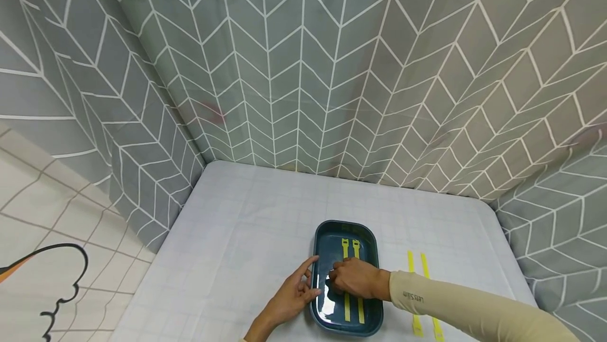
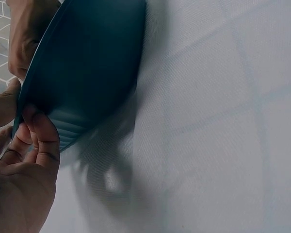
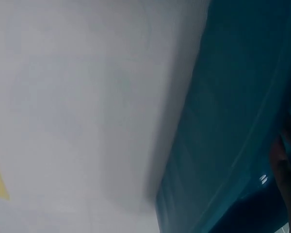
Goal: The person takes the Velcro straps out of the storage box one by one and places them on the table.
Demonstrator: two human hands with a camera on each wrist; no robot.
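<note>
A dark teal rectangular tray (image 1: 327, 228) stands on the white-covered table. Inside it two yellow cable straps (image 1: 347, 308) with slotted heads lie side by side, lengthwise. My left hand (image 1: 290, 297) holds the tray's left rim; in the left wrist view its thumb and curled fingers (image 2: 46, 138) pinch the rim from both sides. Reaching in over the right wall, my right hand (image 1: 355, 277) lies across the middle of the straps with bent fingers. Its fingertips are hidden, so whether it grips anything cannot be seen. The right wrist view catches only dark fingers (image 3: 283, 170) beyond the tray wall.
Two more yellow straps (image 1: 411, 261) lie on the table right of the tray, partly under the right sleeve (image 1: 455, 300). Grey curtains (image 1: 303, 68) with white chevrons hang behind and beside the white tablecloth (image 1: 246, 226).
</note>
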